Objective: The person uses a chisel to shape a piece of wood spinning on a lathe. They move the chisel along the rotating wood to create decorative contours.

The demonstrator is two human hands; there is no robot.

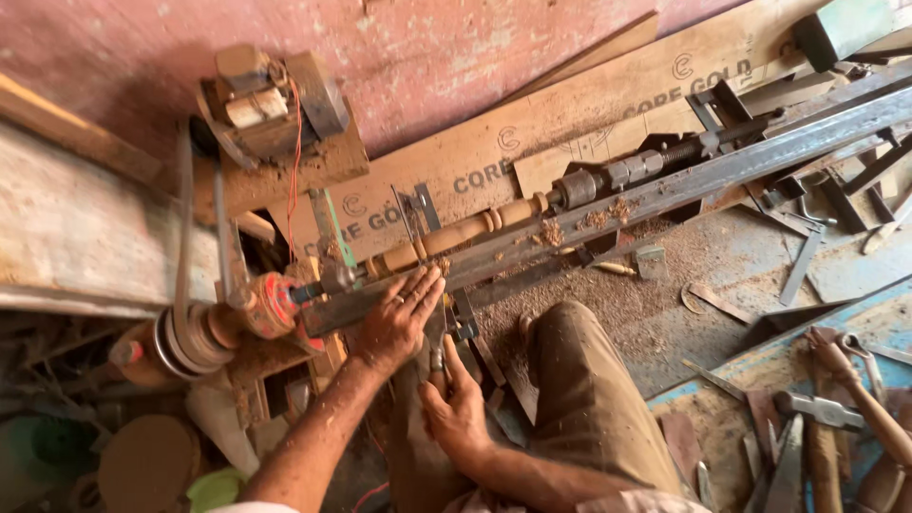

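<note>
Chisel (436, 334): blade mostly hidden under left hand (397, 318), handle buried in right hand (456, 408); tip contact on turned spindle (456, 233) can't be told. Tool rest bar covered by left palm. Hammer (825, 410) and tools lower right cut by frame edge. Motor (271, 100) wiring blurred.

A pale turned wooden spindle (454, 235) with rings and beads is mounted horizontally in the lathe. A slim metal turning chisel (438, 334) is laid against it.
</note>
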